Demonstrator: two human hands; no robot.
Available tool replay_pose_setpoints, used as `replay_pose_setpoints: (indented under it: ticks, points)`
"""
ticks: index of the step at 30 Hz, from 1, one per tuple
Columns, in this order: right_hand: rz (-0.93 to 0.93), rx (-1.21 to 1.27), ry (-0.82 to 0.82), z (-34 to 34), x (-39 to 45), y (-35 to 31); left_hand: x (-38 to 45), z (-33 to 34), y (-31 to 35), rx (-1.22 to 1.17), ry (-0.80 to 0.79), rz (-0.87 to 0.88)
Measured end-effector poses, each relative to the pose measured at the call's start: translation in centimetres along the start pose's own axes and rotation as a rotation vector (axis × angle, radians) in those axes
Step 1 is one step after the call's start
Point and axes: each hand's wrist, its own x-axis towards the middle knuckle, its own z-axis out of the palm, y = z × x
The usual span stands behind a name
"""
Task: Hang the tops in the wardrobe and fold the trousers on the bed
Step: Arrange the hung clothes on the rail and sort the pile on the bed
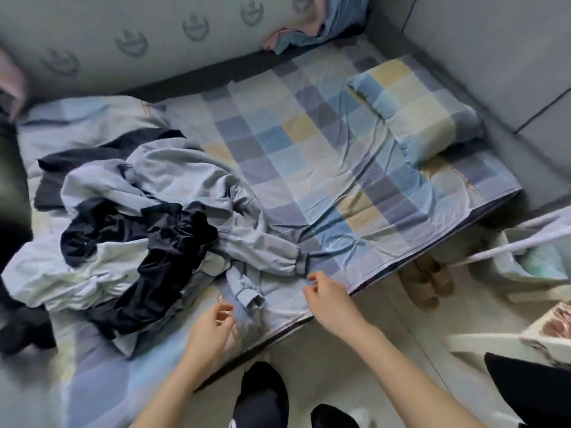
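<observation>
- Checked bed sheet [312, 168] fills the frame centre; pillow [417, 109] upper right.
- Clothes pile [148, 217], pale and dark garments, lies left of centre.
- Left hand [210, 332] and right hand [327, 296], lower centre, loosely curled, holding nothing.

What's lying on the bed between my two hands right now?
In the head view, a pale blue cuffed sleeve from the clothes pile lies on the checked sheet between the left hand and right hand.

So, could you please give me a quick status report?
Left hand and right hand open, holding nothing. Clothes pile unsorted on bed. Nothing in the way.
</observation>
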Motion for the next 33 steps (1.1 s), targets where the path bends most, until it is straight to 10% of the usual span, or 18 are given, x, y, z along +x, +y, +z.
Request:
replay_pose_setpoints:
  ticks: [20, 25, 28, 33]
  points:
    - [0.195, 0.374, -0.357, 26.0, 32.6, -13.1, 31.6, -11.9, -17.9, 0.194, 0.244, -0.614]
    - [0.114, -0.065, -0.378, 28.6, 32.6, -14.0, 29.0, -12.4, -21.2, -0.536, 0.201, -0.396]
    - [0.099, 0.112, -0.265, 27.2, 30.6, -13.9, 26.6, -12.5, -18.5, -0.996, 0.241, -0.364]
    - [0.293, 0.764, -0.075, 18.9, 26.1, -13.9, 21.7, -13.4, -10.3, -1.047, 0.262, -0.269]
